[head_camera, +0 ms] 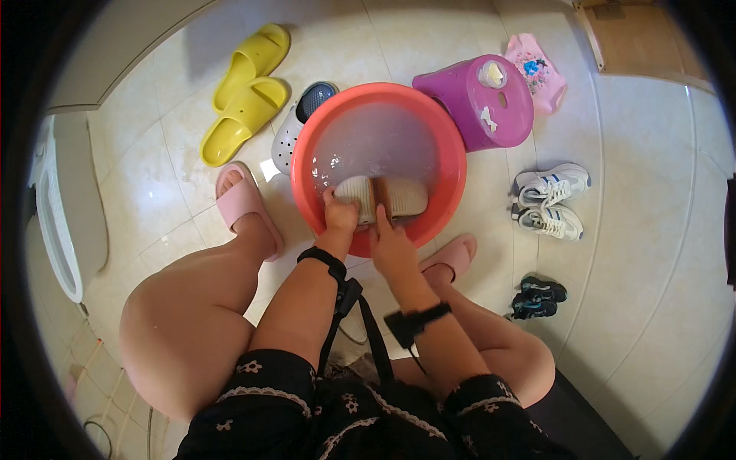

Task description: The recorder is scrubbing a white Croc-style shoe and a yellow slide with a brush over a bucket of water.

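A red plastic basin (378, 89) of cloudy water stands on the floor between my feet. At its near side lies a pale shoe (409, 196), its ribbed sole facing up, partly in the water. My left hand (340, 214) grips the shoe near its left end, thumb on the sole. In my right hand (391, 238) is a brown scrubbing brush (380, 192), laid across the middle of the sole with a finger stretched along its back. The brush's bristles are hidden.
Left of the basin are a grey clog (284, 141) and yellow slides (244, 115). Touching its right is a purple stool (460, 103) bearing a small tub (493, 75). Pink cloth (537, 72), white sneakers (550, 198) and dark shoes (539, 297) lie farther right.
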A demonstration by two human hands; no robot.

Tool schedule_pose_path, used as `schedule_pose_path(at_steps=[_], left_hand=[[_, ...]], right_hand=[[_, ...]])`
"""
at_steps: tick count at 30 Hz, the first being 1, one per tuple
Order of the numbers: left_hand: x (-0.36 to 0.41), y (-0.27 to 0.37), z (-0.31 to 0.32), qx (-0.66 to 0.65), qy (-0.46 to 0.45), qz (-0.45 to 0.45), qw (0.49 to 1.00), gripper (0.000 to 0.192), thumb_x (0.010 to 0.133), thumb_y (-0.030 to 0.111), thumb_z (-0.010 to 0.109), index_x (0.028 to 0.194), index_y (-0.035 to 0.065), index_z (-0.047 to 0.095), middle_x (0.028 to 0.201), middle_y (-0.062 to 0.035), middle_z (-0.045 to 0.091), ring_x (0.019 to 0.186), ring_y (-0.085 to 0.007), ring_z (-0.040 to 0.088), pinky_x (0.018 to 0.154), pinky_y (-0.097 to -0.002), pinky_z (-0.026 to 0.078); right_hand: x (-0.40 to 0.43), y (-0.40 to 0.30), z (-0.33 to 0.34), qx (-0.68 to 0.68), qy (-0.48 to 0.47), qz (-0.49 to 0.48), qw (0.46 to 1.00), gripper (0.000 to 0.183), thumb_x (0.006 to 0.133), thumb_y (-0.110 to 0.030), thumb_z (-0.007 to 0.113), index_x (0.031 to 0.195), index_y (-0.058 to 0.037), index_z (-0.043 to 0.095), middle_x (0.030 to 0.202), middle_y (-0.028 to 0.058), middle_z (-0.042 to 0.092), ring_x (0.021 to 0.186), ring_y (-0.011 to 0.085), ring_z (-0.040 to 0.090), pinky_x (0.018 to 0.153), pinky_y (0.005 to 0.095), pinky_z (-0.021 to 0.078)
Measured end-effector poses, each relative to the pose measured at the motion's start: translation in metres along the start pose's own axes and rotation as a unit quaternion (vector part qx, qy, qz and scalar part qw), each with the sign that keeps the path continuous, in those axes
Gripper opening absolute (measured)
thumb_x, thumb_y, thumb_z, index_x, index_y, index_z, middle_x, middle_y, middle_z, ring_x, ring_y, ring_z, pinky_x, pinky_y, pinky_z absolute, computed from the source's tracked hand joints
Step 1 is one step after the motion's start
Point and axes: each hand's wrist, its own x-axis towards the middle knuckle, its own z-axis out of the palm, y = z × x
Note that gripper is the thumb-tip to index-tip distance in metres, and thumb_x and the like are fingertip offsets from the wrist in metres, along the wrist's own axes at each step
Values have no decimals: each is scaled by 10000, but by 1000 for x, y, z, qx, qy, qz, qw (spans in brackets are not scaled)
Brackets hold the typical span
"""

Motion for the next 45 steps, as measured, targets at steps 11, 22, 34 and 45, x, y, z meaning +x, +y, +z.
schedule_pose_path(at_steps=[11, 22, 34, 45], left_hand=[[8, 0, -32, 70, 54, 92, 992, 645, 754, 9, 672, 1290, 13, 312, 1086, -173, 602, 986, -280, 611, 830, -351, 501], [26, -25, -20, 116, 40, 96, 988, 695, 755, 9, 683, 1339, 32, 306, 1216, -230, 537, 1074, -336, 575, 916, -382, 463], [17, -15, -19, 41, 37, 68, 996, 715, 744, -21, 675, 1340, 24, 283, 1194, -199, 544, 1061, -302, 572, 910, -361, 462], [-5, 1, 2, -49, -10, -13, 999, 703, 773, -46, 630, 1329, 165, 257, 1236, -168, 478, 1040, -352, 557, 673, -517, 574]], right_hand=[[7, -25, 13, 26, 28, -54, 998, 589, 914, -266, 486, 1469, -195, 302, 929, 269, 579, 794, 401, 611, 704, 479, 513], [5, -14, 14, 33, 29, -48, 998, 591, 899, -288, 506, 1457, -241, 319, 940, 248, 595, 835, 412, 615, 745, 504, 500], [-2, -10, 21, 48, 27, -60, 997, 596, 903, -287, 504, 1465, -246, 308, 896, 278, 584, 746, 431, 612, 691, 498, 504], [77, 12, 0, 90, -11, 10, 996, 587, 917, -324, 479, 1467, -233, 297, 1045, 266, 615, 964, 408, 606, 815, 496, 480]])
